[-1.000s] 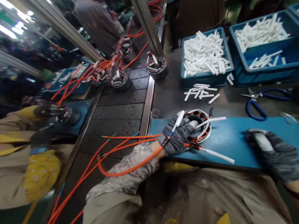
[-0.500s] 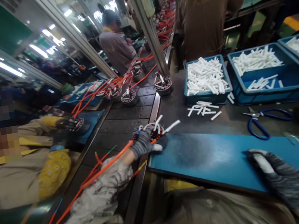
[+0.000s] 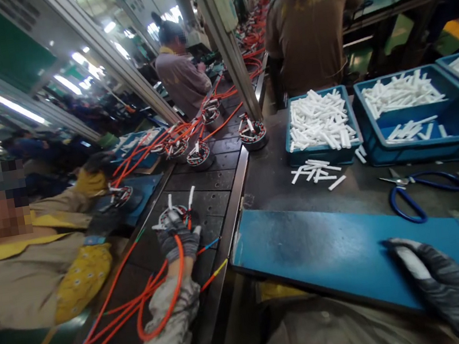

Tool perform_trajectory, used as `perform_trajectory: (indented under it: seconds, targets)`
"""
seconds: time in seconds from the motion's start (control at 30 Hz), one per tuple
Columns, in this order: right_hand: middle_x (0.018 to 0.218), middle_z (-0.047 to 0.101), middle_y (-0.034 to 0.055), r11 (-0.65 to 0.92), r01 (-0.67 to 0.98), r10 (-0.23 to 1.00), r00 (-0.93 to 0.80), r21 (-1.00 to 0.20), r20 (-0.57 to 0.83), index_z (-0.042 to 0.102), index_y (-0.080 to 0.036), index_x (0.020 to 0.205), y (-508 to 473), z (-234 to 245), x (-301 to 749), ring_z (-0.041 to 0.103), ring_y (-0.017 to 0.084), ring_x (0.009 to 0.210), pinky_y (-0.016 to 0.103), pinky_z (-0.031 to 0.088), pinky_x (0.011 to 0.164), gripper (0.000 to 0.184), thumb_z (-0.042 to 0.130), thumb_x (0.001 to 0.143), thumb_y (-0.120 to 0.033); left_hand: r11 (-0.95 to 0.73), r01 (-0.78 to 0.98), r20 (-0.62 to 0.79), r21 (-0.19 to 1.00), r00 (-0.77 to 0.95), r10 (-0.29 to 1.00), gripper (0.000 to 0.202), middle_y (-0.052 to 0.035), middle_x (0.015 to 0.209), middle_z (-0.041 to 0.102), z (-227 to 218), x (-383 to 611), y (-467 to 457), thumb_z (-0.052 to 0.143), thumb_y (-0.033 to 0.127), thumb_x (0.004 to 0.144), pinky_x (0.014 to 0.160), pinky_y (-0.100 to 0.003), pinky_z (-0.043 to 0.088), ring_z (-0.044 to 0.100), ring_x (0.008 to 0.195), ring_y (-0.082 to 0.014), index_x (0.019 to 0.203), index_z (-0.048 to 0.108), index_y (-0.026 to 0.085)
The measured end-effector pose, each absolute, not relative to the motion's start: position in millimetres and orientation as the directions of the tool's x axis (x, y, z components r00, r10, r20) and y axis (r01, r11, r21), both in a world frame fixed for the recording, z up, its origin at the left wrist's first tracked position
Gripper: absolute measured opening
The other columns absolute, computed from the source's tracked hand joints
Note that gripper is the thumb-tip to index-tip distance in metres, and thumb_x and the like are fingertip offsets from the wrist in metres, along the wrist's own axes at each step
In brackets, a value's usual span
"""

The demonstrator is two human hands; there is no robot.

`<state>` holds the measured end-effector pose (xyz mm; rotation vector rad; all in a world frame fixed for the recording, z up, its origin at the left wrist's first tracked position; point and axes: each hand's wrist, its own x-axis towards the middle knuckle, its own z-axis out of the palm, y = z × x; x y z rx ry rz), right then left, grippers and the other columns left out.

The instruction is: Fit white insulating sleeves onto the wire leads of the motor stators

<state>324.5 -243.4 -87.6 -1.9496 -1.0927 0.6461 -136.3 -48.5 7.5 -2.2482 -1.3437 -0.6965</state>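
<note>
My left hand (image 3: 179, 239), in a grey knit glove, is closed on a motor stator (image 3: 169, 215) over the dark conveyor at centre left. White sleeves stand up from the stator, and its orange lead (image 3: 167, 327) loops over my forearm. The gloved fingers hide part of the stator. My right hand (image 3: 447, 280), in a matching glove with a pale thumb, rests at the right of the blue mat (image 3: 310, 240). Its fingers are loosely bent, partly hidden, and nothing shows in them.
Blue bins (image 3: 325, 151) of white tubes stand behind the mat, with loose tubes (image 3: 314, 171) before them. Blue-handled scissors (image 3: 406, 205) lie at right. More stators (image 3: 200, 156) with orange leads sit on the conveyor (image 3: 205, 183). A co-worker (image 3: 62, 245) handles another stator at left; a metal post (image 3: 234, 66) rises ahead.
My left hand has carried the stator left, from the mat's left edge onto the conveyor, and its orange lead now hangs in a loop. My right hand has hardly moved on the mat.
</note>
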Motion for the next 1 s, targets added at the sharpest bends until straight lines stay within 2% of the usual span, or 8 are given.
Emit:
perform_trajectory:
  seconds: [0.07,0.13,0.23,0.3,0.4,0.5,0.67,1.0]
  targets:
    - [0.11,0.079,0.0095,-0.326,0.477,0.866,0.497,-0.816,-0.056,0.076,-0.031,0.1,-242.6,-87.1,325.1,0.072,0.04,0.108,0.065,0.047,0.112,0.05,0.055,0.083,-0.073,-0.383,0.918,0.641,-0.105,0.357,0.679,0.053,-0.0207,0.143,0.06,-9.6,-125.8,-61.7,0.047,0.032,0.102,0.107,-0.061,0.051,0.06,0.129,-0.0396,0.152,0.041,0.013]
    - [0.113,0.079,0.0107,-0.332,0.497,0.869,0.491,-0.801,-0.056,0.075,-0.026,0.103,-242.5,-86.1,325.3,0.071,0.039,0.111,0.063,0.045,0.114,0.054,0.054,0.084,-0.072,-0.41,0.909,0.55,-0.079,0.382,0.743,0.056,-0.0232,0.144,0.06,-14.5,-105.6,-78.0,0.044,0.031,0.102,0.108,-0.055,0.053,0.061,0.13,-0.0368,0.154,0.038,0.01]
    - [0.115,0.078,0.0124,-0.344,0.505,0.875,0.478,-0.792,-0.075,0.074,-0.022,0.107,-242.9,-84.5,324.6,0.07,0.038,0.113,0.061,0.044,0.115,0.059,0.051,0.086,-0.072,-0.586,0.804,0.281,0.105,0.541,0.793,0.055,-0.0121,0.151,0.058,13.5,-78.8,-86.2,0.047,0.037,0.103,0.114,-0.039,0.052,0.059,0.136,-0.0246,0.155,0.042,0.019]
    - [0.115,0.078,0.0123,-0.345,0.498,0.875,0.477,-0.796,-0.081,0.074,-0.022,0.107,-242.8,-84.0,323.9,0.07,0.038,0.113,0.062,0.044,0.115,0.06,0.05,0.085,-0.074,-0.561,0.802,0.212,0.204,0.523,0.826,0.053,-0.0064,0.148,0.062,47.7,-75.9,-65.5,0.05,0.041,0.102,0.114,-0.034,0.05,0.062,0.132,-0.0199,0.152,0.047,0.022]
    - [0.113,0.078,0.0121,-0.323,0.498,0.876,0.479,-0.805,-0.055,0.074,-0.025,0.105,-241.7,-84.0,323.4,0.071,0.039,0.111,0.063,0.044,0.114,0.06,0.05,0.083,-0.075,-0.335,0.934,0.065,0.121,0.33,0.942,0.061,-0.008,0.152,0.057,90.4,-92.0,5.1,0.061,0.042,0.098,0.118,-0.037,0.043,0.058,0.136,-0.0223,0.152,0.047,0.018]
    - [0.112,0.079,0.0124,-0.295,0.504,0.877,0.48,-0.812,-0.021,0.074,-0.026,0.103,-239.9,-86.2,324.3,0.072,0.04,0.109,0.065,0.046,0.112,0.059,0.052,0.081,-0.075,-0.254,0.963,0.051,0.086,0.25,0.967,0.066,-0.0183,0.141,0.063,98.5,-111.4,84.1,0.071,0.042,0.092,0.115,-0.045,0.044,0.06,0.128,-0.0256,0.14,0.052,0.001]
    - [0.107,0.08,0.0118,-0.268,0.528,0.866,0.499,-0.806,0.039,0.077,-0.031,0.097,-237.7,-96.7,326.9,0.074,0.041,0.103,0.061,0.054,0.105,0.052,0.055,0.079,-0.075,-0.148,0.988,0.08,0.052,0.143,0.986,0.041,-0.0124,0.134,0.063,52.5,-120.2,145.4,0.065,0.04,0.098,0.103,-0.051,0.054,0.063,0.119,-0.0261,0.13,0.062,0.015]
    - [0.107,0.08,0.0109,-0.265,0.556,0.864,0.5,-0.788,0.063,0.077,-0.029,0.099,-237.6,-99.9,327.6,0.075,0.04,0.103,0.064,0.053,0.105,0.054,0.054,0.08,-0.074,-0.216,0.969,-0.028,-0.116,0.214,0.976,0.04,-0.0115,0.133,0.062,33.1,-119.9,163.9,0.066,0.037,0.097,0.1,-0.049,0.056,0.063,0.117,-0.0258,0.131,0.06,0.016]
